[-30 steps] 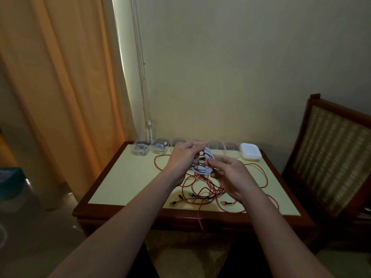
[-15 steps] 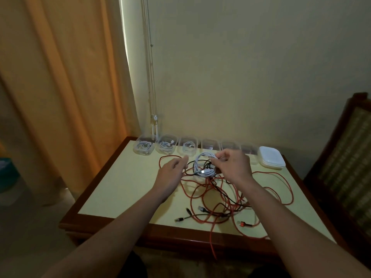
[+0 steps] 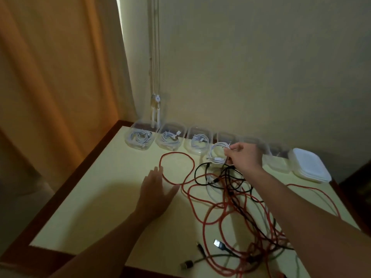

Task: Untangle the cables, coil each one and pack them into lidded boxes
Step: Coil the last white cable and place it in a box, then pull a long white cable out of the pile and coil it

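From the head camera, my right hand (image 3: pixel 244 158) pinches a coiled white cable (image 3: pixel 216 155) at its right edge, the fingers (image 3: pixel 228 155) curled round the strands. The coil hangs just left of those fingertips, above the near rim of the fourth clear box (image 3: pixel 223 137) in the row. My left hand (image 3: pixel 154 191) holds nothing: it is spread flat, low over the worktop (image 3: pixel 90 197), the fingertips just beside a loop of red cable (image 3: pixel 176 167).

The coil is a slightly flattened ring. Its long axis runs leftward from my fingertips, and its open face is tilted up towards me. A plug seems to sit on the lower edge, though blur makes that uncertain.

I judge the risk to be the one-sided pinch. The loops could spring apart as I lower them and spill over the rim. A hanging turn could also snag the black cable (image 3: pixel 200 173) below my fingers, or the light box could slide when nudged.
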A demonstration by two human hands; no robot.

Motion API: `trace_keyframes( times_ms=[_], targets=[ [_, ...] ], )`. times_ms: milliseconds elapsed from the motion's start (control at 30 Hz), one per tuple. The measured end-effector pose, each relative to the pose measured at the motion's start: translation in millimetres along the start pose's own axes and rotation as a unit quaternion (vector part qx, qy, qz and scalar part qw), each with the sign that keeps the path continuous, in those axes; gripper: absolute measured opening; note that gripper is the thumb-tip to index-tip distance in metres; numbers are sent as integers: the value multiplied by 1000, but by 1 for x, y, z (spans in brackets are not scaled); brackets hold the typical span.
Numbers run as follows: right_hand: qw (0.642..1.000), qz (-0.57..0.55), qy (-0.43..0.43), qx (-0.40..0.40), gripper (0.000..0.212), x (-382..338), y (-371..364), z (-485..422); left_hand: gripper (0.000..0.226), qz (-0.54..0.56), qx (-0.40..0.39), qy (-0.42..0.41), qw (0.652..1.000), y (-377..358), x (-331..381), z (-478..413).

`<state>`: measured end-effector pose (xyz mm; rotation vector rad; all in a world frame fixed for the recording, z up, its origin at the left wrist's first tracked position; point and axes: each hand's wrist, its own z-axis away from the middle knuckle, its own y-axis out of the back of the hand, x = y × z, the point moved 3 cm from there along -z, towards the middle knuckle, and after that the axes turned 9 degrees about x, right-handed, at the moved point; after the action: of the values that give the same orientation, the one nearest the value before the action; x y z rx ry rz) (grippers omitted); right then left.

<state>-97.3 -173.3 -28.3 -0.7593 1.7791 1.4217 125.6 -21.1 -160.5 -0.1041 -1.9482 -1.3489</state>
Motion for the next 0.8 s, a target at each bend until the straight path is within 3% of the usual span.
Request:
trace_keyframes(
  times_ms=[67, 367, 667, 800],
  targets=[
    [1000, 8, 0, 1, 18, 1, -20, -18, 97, -31, 27, -38, 998, -7, -2, -11],
    [998, 43, 48, 16, 24, -8, -95, -76, 99, -33, 70, -59, 995, -20, -5, -55],
    [989, 87, 119, 5, 12, -18, -138, -88, 100, -64, 75, -84, 992, -26, -4, -65],
    [960, 192, 202, 5, 15, -12, -142, -89, 101, -73, 68, -84, 991, -26, -3, -66]
  ],
)
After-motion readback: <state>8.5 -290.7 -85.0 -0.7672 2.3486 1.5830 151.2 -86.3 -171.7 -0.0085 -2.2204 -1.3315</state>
